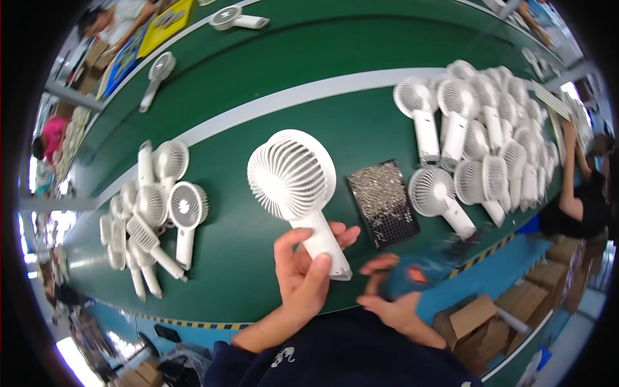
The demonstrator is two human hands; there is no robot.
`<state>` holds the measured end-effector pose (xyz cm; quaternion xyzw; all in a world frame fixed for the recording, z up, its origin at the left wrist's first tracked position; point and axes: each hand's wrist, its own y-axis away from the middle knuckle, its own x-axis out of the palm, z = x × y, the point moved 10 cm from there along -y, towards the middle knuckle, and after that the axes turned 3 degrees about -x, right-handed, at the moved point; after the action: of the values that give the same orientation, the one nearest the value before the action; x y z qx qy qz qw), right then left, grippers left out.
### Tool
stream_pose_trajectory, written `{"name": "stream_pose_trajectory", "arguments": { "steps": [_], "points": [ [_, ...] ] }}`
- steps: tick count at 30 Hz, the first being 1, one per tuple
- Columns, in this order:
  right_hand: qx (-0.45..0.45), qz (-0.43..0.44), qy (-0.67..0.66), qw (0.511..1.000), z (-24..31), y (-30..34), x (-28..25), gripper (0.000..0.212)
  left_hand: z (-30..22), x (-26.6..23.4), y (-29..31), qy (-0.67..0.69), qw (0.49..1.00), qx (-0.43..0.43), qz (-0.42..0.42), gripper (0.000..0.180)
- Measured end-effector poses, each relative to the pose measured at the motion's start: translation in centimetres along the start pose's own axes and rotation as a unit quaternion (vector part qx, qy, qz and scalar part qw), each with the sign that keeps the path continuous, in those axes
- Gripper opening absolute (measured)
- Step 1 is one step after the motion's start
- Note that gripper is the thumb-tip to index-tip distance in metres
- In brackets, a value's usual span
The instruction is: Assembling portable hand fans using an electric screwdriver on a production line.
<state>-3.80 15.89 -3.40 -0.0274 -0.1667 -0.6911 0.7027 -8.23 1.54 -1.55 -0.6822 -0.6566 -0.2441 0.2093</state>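
Observation:
My left hand point(304, 277) grips a white handheld fan point(293, 177) by its handle, thumb in front. The fan's round slatted head points up and away from me, above the green work surface. In my right hand point(396, 306) is a blue-green power screwdriver point(422, 274) with an orange patch, smeared by motion. Its dark front end points right, apart from the held fan. Beyond my hands and to their right lies a black tray of small screws point(383, 203), part of its gridded bottom showing.
A big pile of white fans point(500, 135) covers the right side; a smaller heap of fans point(149, 209) lies left. Past a grey divider strip point(284, 100) lie single fans point(157, 74). Cardboard boxes point(477, 316) stand at lower right. Other people point(580, 187) sit nearby.

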Motion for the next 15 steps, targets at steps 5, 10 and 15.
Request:
{"name": "stream_pose_trajectory", "arguments": {
  "steps": [5,10,15],
  "points": [
    [-0.036,-0.024,0.016,0.999,0.0,-0.2,3.4,0.031,-1.1,0.6,1.0,0.092,0.996,0.006,-0.017,0.032],
    [-0.024,-0.056,-0.014,0.998,-0.6,1.4,3.2,0.027,-3.2,-1.0,0.3,0.077,0.995,0.068,-0.019,0.024],
    [-0.024,-0.081,-0.064,0.994,-1.6,2.1,3.3,0.027,-2.4,-0.2,1.3,-0.01,0.996,0.082,0.035,0.014]
  ]
}}
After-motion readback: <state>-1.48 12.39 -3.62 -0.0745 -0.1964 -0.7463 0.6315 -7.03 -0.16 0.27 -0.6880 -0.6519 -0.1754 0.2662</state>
